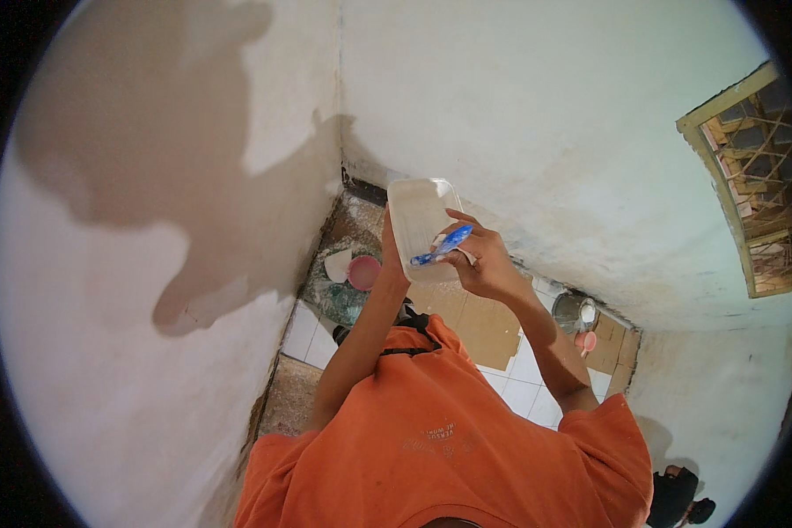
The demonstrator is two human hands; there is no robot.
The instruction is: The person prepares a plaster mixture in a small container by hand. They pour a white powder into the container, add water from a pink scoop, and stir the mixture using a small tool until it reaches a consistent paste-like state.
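Observation:
My left hand [394, 251] grips a whitish rectangular plastic tub [399, 207] by its left side, with most of its fingers hidden. The tub is held up in front of me near the wall corner, its open inside facing up toward me. In my right hand [484, 260] is a blue-handled tool [446, 245] with white smears on it, pinched between the fingers over the tub's right part. The tool's working end is mostly hidden by the fingers, so I cannot make out its exact kind.
Stained pale walls meet at the corner ahead. Below lie a pink bowl [363, 273], a greenish plastic sheet [339, 302], and brown cardboard [484, 326] over white tiles. At right are a metal pot [568, 310] and a pink dipper [586, 341]. A lattice window [757, 176] sits in the right wall.

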